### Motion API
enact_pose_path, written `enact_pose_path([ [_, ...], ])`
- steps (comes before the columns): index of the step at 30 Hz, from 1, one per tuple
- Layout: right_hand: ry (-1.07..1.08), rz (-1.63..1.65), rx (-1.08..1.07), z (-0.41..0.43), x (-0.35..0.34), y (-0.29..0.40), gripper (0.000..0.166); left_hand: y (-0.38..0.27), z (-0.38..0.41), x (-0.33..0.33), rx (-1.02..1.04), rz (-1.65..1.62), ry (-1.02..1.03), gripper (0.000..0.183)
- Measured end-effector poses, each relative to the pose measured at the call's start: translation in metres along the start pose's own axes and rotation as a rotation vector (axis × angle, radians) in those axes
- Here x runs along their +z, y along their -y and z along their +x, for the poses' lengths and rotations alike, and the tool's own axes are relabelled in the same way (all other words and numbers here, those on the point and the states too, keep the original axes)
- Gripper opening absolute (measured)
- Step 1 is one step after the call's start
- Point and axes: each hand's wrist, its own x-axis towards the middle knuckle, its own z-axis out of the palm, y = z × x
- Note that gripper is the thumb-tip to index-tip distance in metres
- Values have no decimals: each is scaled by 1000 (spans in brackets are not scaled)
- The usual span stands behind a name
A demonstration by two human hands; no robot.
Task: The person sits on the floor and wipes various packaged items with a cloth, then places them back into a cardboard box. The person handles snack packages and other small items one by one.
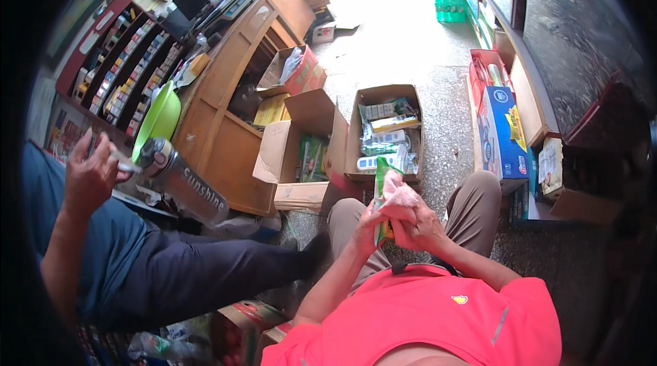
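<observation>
My left hand grips a green packet upright between my knees. With my right hand I hold a pink cloth against the packet's side. Just beyond my hands stands an open cardboard box holding several packaged power strips, some white with blue. To its left, another open cardboard box has green packets inside. The lower part of the packet is partly hidden by my fingers.
On the left sits another person, one hand raised, near a clear "Sunshine" bottle and a green basin. A wooden desk stands behind. Blue boxes line the right side; a green bottle pack lies farther off.
</observation>
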Motion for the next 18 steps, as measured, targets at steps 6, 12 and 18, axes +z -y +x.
enact_pose_path([
  [6, 353, 157, 333, -42, 0, -34, 36, -27, -15, -6, 128, -6, -49, 56],
  [12, 11, 1405, 804, -7, -8, -14, 37, -11, -29, -30, 94, -99, -22, 53],
  [18, 104, 1053, 861, 1, 21, -48, 38, 18, -29, -21, 98, 165, -208, 36],
])
